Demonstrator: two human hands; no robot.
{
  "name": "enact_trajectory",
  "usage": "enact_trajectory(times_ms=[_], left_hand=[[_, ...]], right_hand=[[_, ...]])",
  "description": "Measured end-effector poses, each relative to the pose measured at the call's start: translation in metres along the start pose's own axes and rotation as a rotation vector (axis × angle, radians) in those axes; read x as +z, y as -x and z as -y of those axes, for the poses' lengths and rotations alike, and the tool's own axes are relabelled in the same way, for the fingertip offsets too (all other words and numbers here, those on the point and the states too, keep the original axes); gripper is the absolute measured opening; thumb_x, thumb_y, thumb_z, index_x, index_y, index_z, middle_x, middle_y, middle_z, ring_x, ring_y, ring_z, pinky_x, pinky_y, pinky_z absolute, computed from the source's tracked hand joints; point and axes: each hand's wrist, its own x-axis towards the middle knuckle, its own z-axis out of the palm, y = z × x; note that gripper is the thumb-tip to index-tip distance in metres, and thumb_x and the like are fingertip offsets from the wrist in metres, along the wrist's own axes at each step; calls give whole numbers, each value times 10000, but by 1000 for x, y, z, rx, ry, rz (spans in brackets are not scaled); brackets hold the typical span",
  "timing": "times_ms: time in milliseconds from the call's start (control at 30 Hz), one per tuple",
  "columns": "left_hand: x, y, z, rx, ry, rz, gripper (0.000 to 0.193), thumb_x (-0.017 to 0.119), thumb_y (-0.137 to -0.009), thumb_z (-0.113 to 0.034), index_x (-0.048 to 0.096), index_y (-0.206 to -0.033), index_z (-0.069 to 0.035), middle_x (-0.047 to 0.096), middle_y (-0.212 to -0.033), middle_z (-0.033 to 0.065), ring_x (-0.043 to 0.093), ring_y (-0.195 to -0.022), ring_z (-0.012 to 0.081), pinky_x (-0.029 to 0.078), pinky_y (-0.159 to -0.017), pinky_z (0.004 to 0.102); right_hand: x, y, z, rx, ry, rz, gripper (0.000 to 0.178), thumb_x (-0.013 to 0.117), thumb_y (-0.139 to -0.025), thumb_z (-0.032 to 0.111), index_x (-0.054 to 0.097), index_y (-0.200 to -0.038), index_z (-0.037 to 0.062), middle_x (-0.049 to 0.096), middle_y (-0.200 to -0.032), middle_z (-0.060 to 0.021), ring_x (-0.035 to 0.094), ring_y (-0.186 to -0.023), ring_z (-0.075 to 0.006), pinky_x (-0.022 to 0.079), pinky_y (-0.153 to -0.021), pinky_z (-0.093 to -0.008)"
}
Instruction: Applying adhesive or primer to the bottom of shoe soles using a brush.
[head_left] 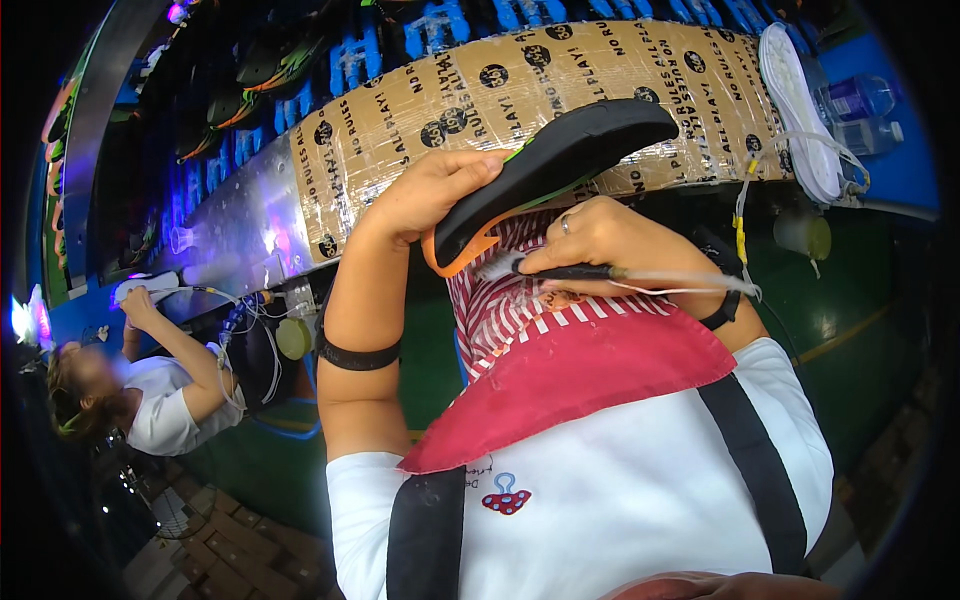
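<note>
A black shoe sole with an orange edge at its heel end is held up at a slant, its other end pointing to the far right. My left hand is closed on it near the heel, thumb on top. Below the sole, my right hand grips a brush with a dark handle. A thin pale hose runs from the brush's handle end to the right, past my wrist. The pale bristles are close to the orange edge; I cannot tell whether they touch it.
Printed brown cardboard under clear film covers the bench ahead. A white sole and plastic bottles lie at the right. Beyond the bench, several dark soles rest on blue supports. A co-worker works at the left.
</note>
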Motion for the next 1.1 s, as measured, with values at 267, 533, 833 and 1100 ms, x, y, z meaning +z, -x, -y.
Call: enact_trajectory(times_ms=[267, 533, 833, 1100], left_hand=[[2, -2, 0, 28, 362, -76, 364, 485, -913, -254, 541, -1138, 27, 636, -956, 130, 636, -793, 149, 533, -703, 259], [-2, -11, 39, 627, 904, -422, 350, 360, -954, -292, 459, -1216, -82, 486, -1245, 128, 487, -1137, 263, 400, -951, 488], [18, 0, 69, 538, 1321, -94, 775, 284, -819, -648, 325, -1346, -81, 389, -1293, 252, 419, -1151, 439, 388, -891, 582], [46, -16, 74, 550, 1339, -72, 713, 367, -794, -591, 386, -1309, -99, 473, -1225, 208, 487, -1095, 412, 457, -816, 538]], right_hand=[[2, 1, -4, 30, 0, -142, 218, 706, -723, 102, 667, -932, 53, 620, -668, -92, 620, -592, -199, 469, -526, -294], [-28, 12, 5, 185, -304, -473, 215, 703, -718, 63, 669, -919, -7, 667, -759, -104, 623, -662, -128, 477, -594, -224], [-26, 17, 0, 375, -419, -707, 246, 676, -755, 57, 645, -991, -5, 642, -810, -35, 564, -671, -55, 438, -594, -169], [-18, 1, 2, 378, -465, -796, 185, 644, -770, 47, 636, -943, -17, 637, -783, -22, 551, -651, -38, 431, -556, -165]])
